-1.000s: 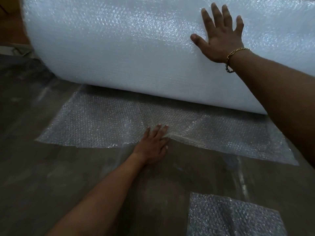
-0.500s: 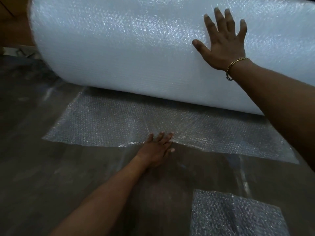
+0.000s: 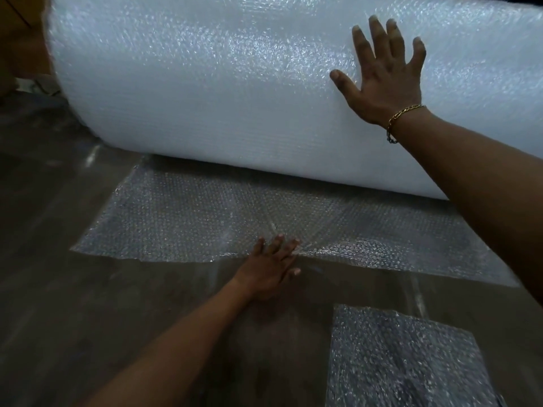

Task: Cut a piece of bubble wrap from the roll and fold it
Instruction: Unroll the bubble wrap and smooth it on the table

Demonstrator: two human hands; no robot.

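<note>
Clear bubble-wrap sheet lies unrolled at centre; your left hand, at 6 o'clock, grip released and flat, pins its near edge, likely for tension. At 1 o'clock your right hand, grip spread, holding nothing, braces the white roll against rolling.

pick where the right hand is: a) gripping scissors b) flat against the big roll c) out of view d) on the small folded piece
b: the right hand lies with its fingers spread flat against the side of the bubble wrap roll, holding nothing.
</note>
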